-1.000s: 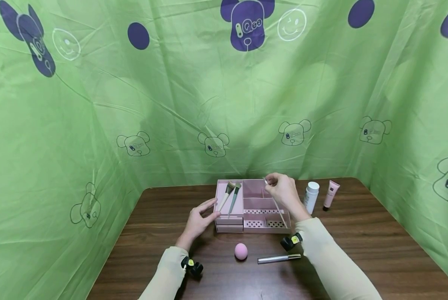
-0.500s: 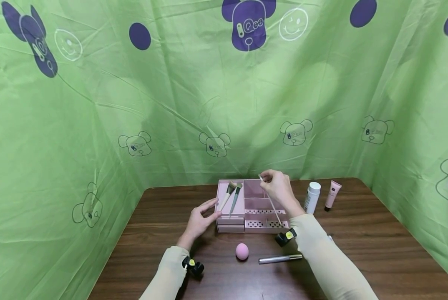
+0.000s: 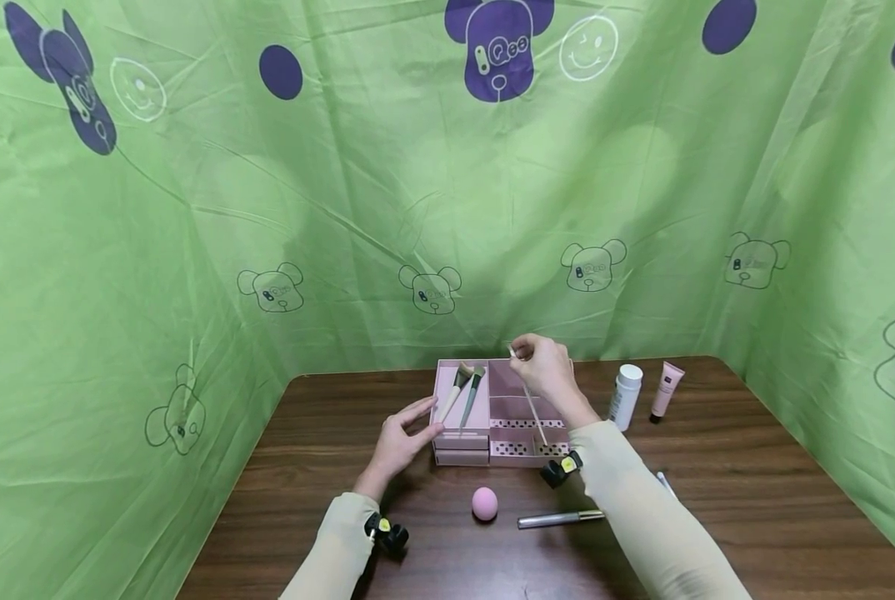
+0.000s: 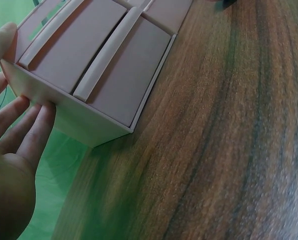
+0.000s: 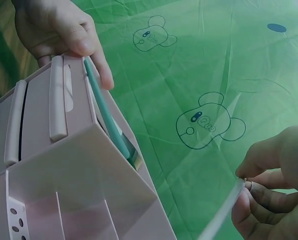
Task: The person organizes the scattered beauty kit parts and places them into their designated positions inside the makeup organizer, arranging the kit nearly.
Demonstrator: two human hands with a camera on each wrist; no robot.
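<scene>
A pink organizer (image 3: 461, 457) with drawers at its left and open compartments at its right stands at the table's back. Two brushes (image 3: 469, 400) lie on its left top. My left hand (image 3: 400, 442) rests on the organizer's left side, fingertips on the side wall (image 4: 69, 115), thumb near the top edge. Above the right compartments, my right hand (image 3: 547, 367) pinches the upper end of a thin pale stick (image 3: 535, 412), which slants down toward the front compartments. In the right wrist view that hand (image 5: 276, 185) holds the stick (image 5: 221, 212) between thumb and fingers.
A pink ball-shaped sponge (image 3: 484, 503) and a silver tube (image 3: 556, 519) lie in front of the organizer. To its right stand a white bottle (image 3: 626, 397) and a pink tube (image 3: 666, 392). A small whitish item (image 3: 666, 483) shows beside the right sleeve. Green curtain (image 3: 342, 208) surrounds the table.
My right hand has moved left over the organizer with the pinched stick. The left hand has kept its hold on the organizer's side. The whitish item beside the sleeve has come into view.
</scene>
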